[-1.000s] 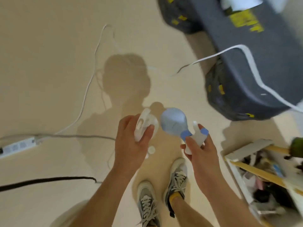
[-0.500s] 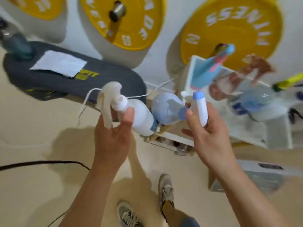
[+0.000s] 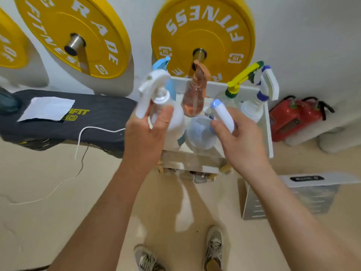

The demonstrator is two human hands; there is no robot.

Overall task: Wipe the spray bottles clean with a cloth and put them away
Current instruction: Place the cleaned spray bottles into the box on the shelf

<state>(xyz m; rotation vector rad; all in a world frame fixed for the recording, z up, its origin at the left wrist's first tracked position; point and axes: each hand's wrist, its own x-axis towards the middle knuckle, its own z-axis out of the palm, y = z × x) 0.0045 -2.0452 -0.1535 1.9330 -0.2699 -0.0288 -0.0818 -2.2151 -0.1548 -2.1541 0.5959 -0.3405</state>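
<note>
My left hand grips a white spray bottle by its neck, its white trigger head pointing up and left. My right hand holds a pale blue round spray bottle by its white trigger handle, the bottle's body pointing toward me and leftward. Both bottles hover over the front of a white storage cart. In the cart stand an orange-tinted spray bottle, a bottle with a yellow and green trigger, a white bottle with a blue collar and a blue-headed one. A white cloth lies on the dark bench.
A dark padded bench stands left of the cart, with a white cable trailing to the floor. Yellow weight plates lean on the wall behind. Red fire extinguishers lie to the right. A grey metal box sits at right front.
My view swung up from the floor to the cart and wall. Both hands carried their bottles up over the cart's front, still holding them.
</note>
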